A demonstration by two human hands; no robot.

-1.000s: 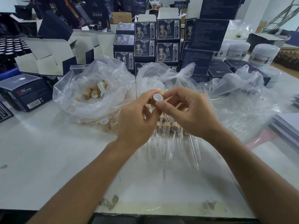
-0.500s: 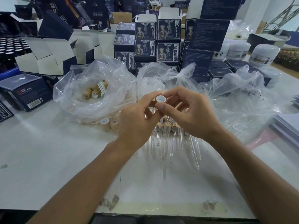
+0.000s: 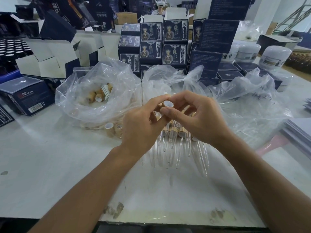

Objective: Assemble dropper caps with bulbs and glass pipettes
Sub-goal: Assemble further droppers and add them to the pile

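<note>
Slightly turned since the earlier frame, one bamboo cap (image 3: 165, 105) shows its white open end. Two hands pinch it above the tabletop's (image 3: 50, 165) middle: left hand (image 3: 143, 126) and right hand (image 3: 198, 118), between their fingertips.

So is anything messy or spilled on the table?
A few wooden caps lie loose on the table outside the plastic bag, beside the left hand. Nothing looks broken.
</note>
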